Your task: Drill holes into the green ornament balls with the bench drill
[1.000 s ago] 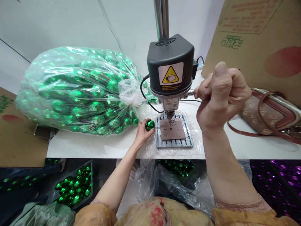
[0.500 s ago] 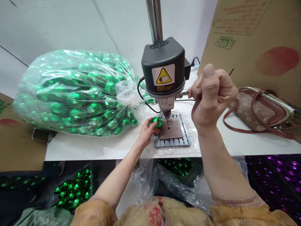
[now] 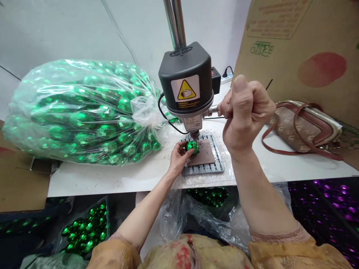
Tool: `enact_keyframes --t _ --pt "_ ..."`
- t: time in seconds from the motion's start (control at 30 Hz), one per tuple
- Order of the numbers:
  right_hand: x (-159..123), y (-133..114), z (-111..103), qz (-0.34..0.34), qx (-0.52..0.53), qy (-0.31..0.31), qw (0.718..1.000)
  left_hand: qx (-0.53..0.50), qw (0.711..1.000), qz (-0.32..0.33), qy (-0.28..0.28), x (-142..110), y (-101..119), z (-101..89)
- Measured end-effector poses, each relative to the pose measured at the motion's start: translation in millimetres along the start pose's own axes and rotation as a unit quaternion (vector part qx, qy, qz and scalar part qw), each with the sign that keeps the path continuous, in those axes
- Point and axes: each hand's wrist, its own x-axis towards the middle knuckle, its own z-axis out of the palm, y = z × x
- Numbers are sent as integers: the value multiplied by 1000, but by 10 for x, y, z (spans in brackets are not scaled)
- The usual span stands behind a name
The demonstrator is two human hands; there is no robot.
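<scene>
Between the thumb and fingers of my left hand is a shiny green faceted ball, held just under the chuck of a black drill press. Whether the bit touches the ball I cannot tell. Beneath it lies a brown square board on the slotted metal base, with dark shavings scattered over both. My right hand is closed in a fist around the drill press's feed lever on the machine's right side; most of the lever is hidden by the fingers.
A big tied clear bag of green balls fills the table's left side. At right lies a brown handbag before a cardboard box. Below the table edge are more green balls, crumpled clear plastic and purple balls.
My left hand has brought the green ball rightward over the board, under the chuck. My right hand stays on the lever. The whole view has shifted slightly.
</scene>
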Motion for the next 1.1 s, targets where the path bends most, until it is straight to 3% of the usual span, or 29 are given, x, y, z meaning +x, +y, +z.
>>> enact_keyframes --t 0.27,0.43,0.63,1.1 --pt "8 5 -1 -8 5 1 1000 74 997 21 -3 14 41 79" --pt "13 -17 7 -1 74 9 997 158 983 88 13 -23 35 103" --pt "20 -16 9 -2 87 12 996 67 989 100 -83 -39 9 141" --pt "18 -44 -15 7 83 6 997 53 991 84 -92 6 -40 134"
